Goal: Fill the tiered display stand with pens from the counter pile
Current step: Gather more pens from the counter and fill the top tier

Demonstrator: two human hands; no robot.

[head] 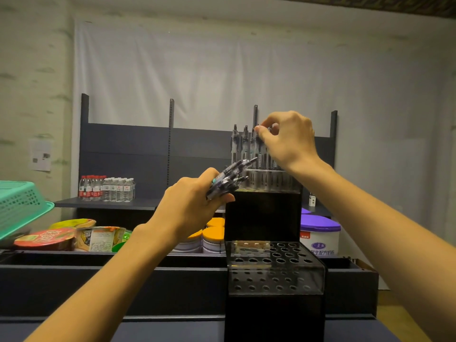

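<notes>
**Two hands loading pens into a tiered stand**

A black stepped display stand (262,218) with clear drilled tiers stands on a dark counter. On its top tier stand several upright dark pens (240,146); three show clear of the right hand (288,139), which pinches the tip of another there. Left of that tier, the left hand (195,206) clutches a bundle of dark pens (229,178). The lower tier's holes are unfilled.

— What sits left of your left hand?
— A green basket (21,206), noodle bowls (45,239), water bottles (106,188) on a shelf.
— And under your right hand?
— Orange-lidded tins (213,233); a purple-lidded tub (320,233) off to its right.
</notes>
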